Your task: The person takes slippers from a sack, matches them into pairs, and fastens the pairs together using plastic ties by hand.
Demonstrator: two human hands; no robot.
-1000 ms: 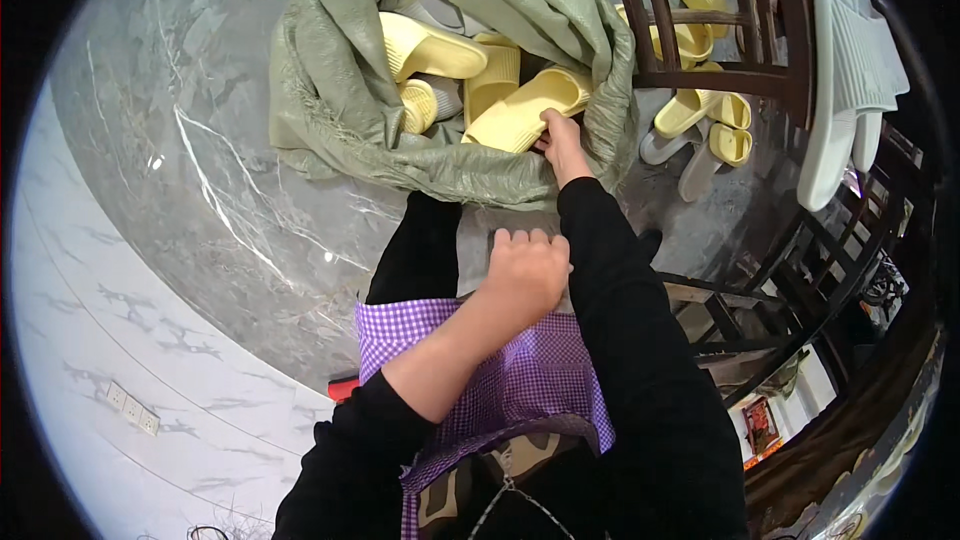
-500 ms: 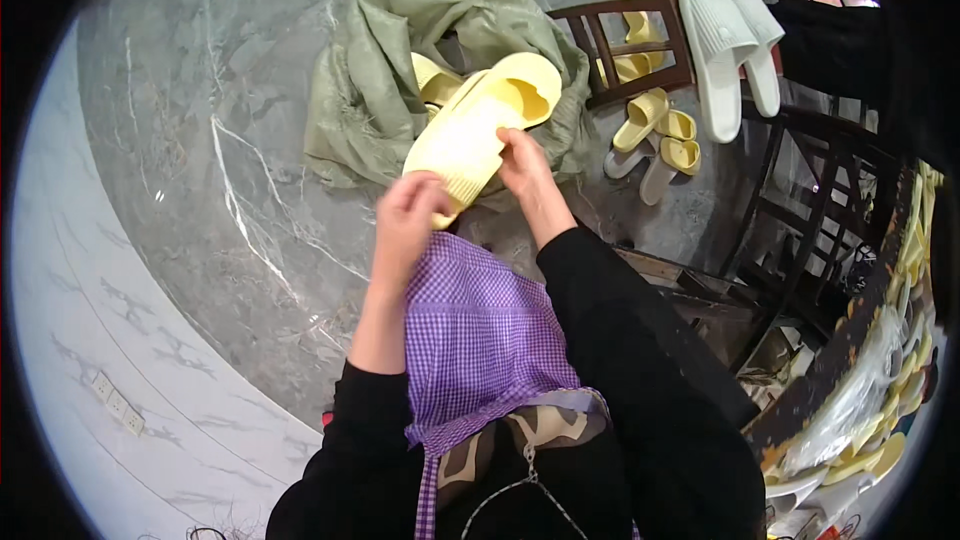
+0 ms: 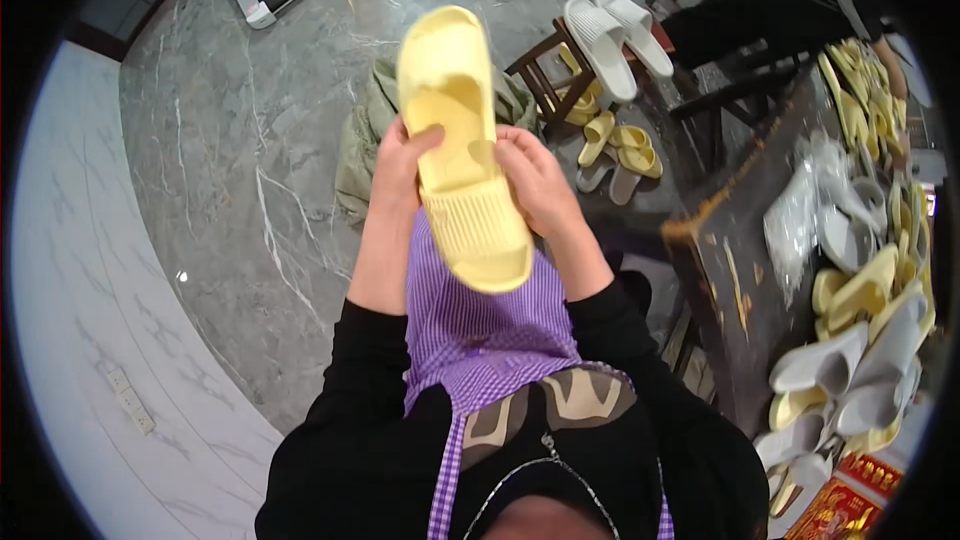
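One yellow slipper, maybe nested pair, cannot tell. Since half-second ago: brought from over sack to nearer apron, heel end away. Judged: lifting-out done. Left hand, right hand on opposite edges; grip of each closed on slipper, thumbs on top, other fingers mostly hidden. Forearms converge forward.

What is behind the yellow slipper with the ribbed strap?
Behind the slipper, crumpled folds of a green woven sack show on both sides. The slipper, left hand and right hand hide its middle; anything inside cannot be seen.
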